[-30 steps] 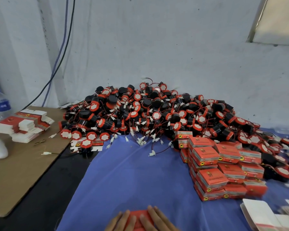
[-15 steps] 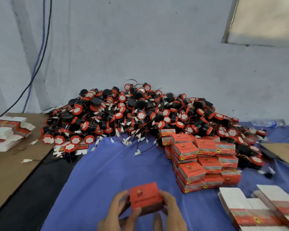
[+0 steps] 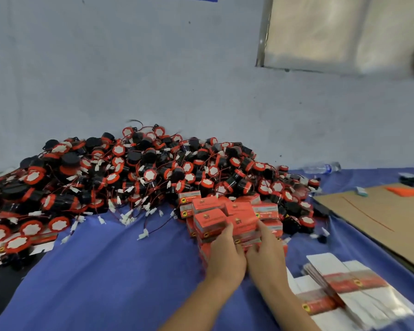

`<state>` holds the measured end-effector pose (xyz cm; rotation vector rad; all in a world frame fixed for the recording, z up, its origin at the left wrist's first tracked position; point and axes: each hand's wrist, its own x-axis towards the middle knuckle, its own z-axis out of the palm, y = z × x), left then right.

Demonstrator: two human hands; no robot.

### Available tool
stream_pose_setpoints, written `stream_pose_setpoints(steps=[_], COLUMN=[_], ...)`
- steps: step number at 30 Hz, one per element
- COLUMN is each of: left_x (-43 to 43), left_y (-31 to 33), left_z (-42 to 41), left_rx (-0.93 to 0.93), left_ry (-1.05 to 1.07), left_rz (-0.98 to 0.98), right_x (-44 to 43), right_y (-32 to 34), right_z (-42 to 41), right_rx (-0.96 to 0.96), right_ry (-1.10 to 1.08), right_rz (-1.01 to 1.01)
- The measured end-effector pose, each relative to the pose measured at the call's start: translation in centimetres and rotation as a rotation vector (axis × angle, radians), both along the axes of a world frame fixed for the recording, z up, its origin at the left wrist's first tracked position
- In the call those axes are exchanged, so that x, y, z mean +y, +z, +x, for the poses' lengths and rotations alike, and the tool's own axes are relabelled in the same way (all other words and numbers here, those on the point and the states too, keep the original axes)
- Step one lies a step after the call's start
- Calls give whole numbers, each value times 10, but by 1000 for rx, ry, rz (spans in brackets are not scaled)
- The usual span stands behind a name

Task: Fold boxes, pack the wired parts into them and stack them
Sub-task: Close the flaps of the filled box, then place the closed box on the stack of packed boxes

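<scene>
When checked against view 0.5 s back, found closed red box carried from near front edge of cloth-covered table, approx. centre, forward to stack of packed boxes at mid-table, right of centre. Held from both sides: left hand with fingers curled on its left face, right hand with fingers curled on its right face; narrow grip, box-wide. Cannot confirm, owing to blur, whether already resting on stack or just above it.

Judged: fold and pack steps done for this unit; stacking step in hand, nearly complete. Release and squaring-up pending.

Also noted: heap of wired parts along back edge, left to centre, butting against rear of stack; qty unpacked large, so task overall far from finished. Stock of flat box blanks at front right corner, just beside right forearm; presumably next pick. Cardboard sheet along right edge; water bottle lying at back edge, right.

Risk: stack uneven, rows not flush; careless release liable to tip top tier.
</scene>
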<state>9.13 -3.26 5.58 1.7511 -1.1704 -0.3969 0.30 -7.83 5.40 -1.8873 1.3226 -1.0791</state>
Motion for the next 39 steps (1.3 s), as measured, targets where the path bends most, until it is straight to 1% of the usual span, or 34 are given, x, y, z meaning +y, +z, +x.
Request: stream_pose_setpoints(steps=[3,6,8,10,12,13,15,16,17,18,19,20,22,24,25,26,28,31,35,37,39], left_x=[-18,-28,-30,-30,-26,-22,-10,-4,0,1,2,3,4,5,6,6,6,9,11,14,20], left_y=[-7,-11,-11,-9,-6,-5,-3,-5,-10,-18,-27,-37,-56,-73,-79,-82,-85,-84,-86,-84,-75], left_z=[3,12,17,16,8,1,-18,-30,-42,-55,-67,-80,-99,-109,-112,-114,-116,-113,-107,-106,-102], left_rx=[-39,-29,9,-6,-94,-129,-145,-143,-129,-98,-50,6,102,100,117,164,284,393,504,589,646], left_ry=[-85,-189,-233,-247,-166,-86,50,79,88,89,81,57,-3,-29,-20,4,78,141,147,146,122], left_rz=[99,164,194,180,79,-22,-281,-373,-423,-429,-387,-296,-61,143,203,216,170,159,111,14,-94], right_x=[-21,-39,-44,-44,-41,-37,-28,-25,-22,-19,-19,-18,-14,-6,-3,-2,-1,-2,4,7,10], right_y=[-14,-29,-33,-33,-32,-29,-24,-23,-25,-27,-32,-38,-53,-68,-75,-82,-87,-87,-81,-73,-65], right_z=[2,2,3,3,-2,-7,-25,-37,-49,-62,-76,-89,-111,-120,-124,-127,-131,-134,-134,-133,-132], right_rx=[89,353,401,372,287,198,-39,-95,-102,-61,24,136,397,665,738,746,702,677,707,627,454], right_ry=[37,40,51,68,62,38,-59,-124,-192,-245,-285,-305,-265,-218,-207,-202,-205,-206,-153,-132,-88], right_rz=[37,42,65,81,50,11,-90,-127,-123,-84,-32,9,85,85,56,19,-18,37,97,125,126])
